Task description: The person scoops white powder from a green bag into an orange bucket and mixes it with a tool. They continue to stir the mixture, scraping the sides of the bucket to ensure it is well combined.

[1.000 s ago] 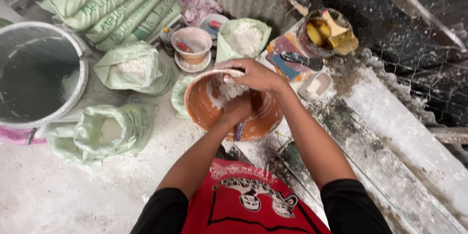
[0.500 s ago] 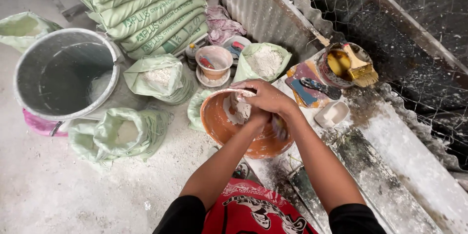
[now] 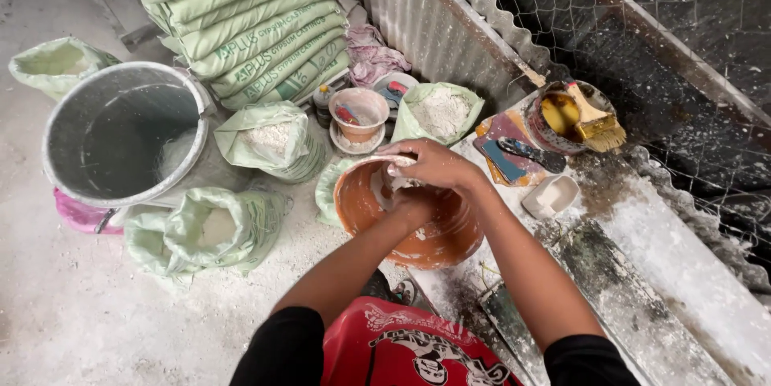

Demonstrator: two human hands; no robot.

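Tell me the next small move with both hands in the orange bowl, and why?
Probably keep rubbing the white lump between the hands over the bowl. The right hand covers the left hand just above the bowl, white paste streaks its inner wall, and neither hand holds a tool, so the material looks only part worked.

A dusty grey floor carries a grey tub, open green bags of white powder and a stack of sacks. To the right, a powder-smeared slab bears an orange bowl, a small white tray, a trowel and a pot with a brush.
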